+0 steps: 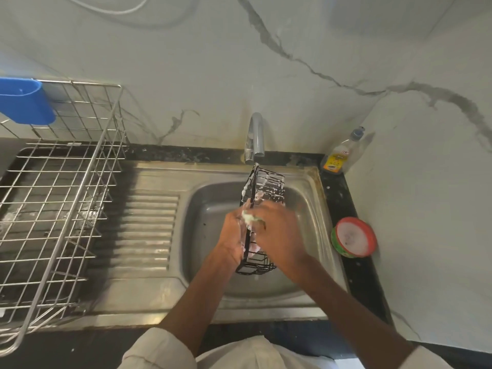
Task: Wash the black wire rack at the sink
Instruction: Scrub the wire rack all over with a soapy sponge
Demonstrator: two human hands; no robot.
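In the head view, a black wire rack [262, 193], long, box-shaped and streaked with white suds, is held over the basin of the stainless-steel sink [314, 209], its far end just under the chrome tap [255, 137]. The left hand [234, 233] grips the rack's left side, while the right hand [277, 230] presses a soapy greenish scrubber [249, 217] against its wires, fingers curled round it. A steel wire dish drainer [53, 209] stands to the left, and a round red-rimmed soap tub [354, 237] and a clear dish-liquid bottle [339, 153] sit to the right.
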